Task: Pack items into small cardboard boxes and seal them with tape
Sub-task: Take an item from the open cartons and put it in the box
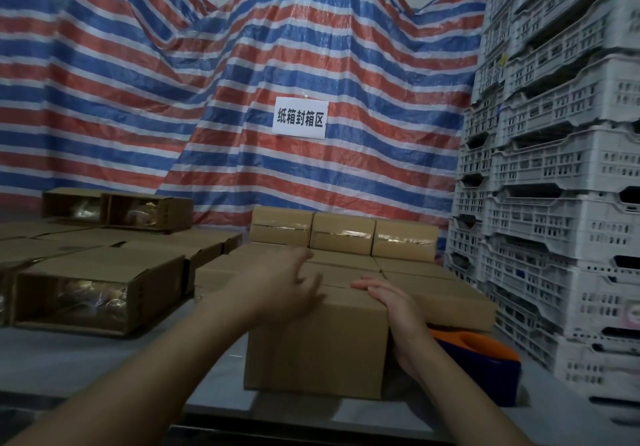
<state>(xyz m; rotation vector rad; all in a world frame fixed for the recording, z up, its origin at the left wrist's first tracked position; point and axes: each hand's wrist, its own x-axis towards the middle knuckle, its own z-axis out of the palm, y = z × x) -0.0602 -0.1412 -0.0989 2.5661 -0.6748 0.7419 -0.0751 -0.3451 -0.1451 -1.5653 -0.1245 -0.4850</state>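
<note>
hands [339,293] on cardboard box [318,345], grey table [104,366]

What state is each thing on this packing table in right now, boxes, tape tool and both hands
Front box: closed, upright, held by both hands.
Left hand: fingers straight, resting on the box top.
Right hand: pressed against the box's right side.
Tape dispenser: on the table, untouched.
Back row boxes: closed, taped.
Left box: lying on its side, open end showing shiny contents.
</note>
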